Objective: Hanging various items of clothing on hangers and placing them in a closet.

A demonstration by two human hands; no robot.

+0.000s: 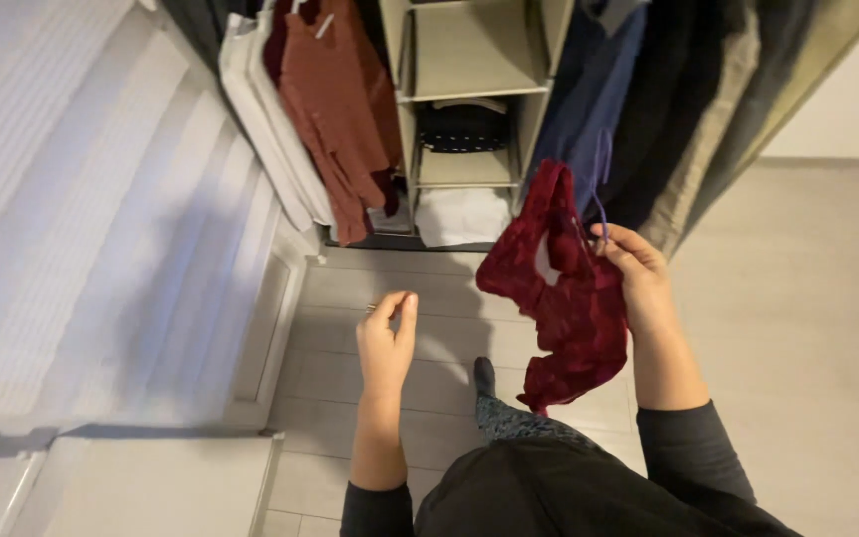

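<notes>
My right hand [638, 278] grips a dark red lace garment [569, 293] by its top, together with the thin purple hook of a hanger [601, 179]. The garment hangs down in front of my legs. My left hand [388, 343] is held out lower left of the garment, apart from it. Its thumb and forefinger are pinched together and I cannot make out anything between them.
An open wardrobe stands ahead with a hanging fabric shelf unit [464, 89] holding folded clothes, a rust-red top [340, 109] to its left and dark coats [688, 99] to its right. White panelling [101, 249] runs along the left. Pale wood floor [797, 328] lies underfoot.
</notes>
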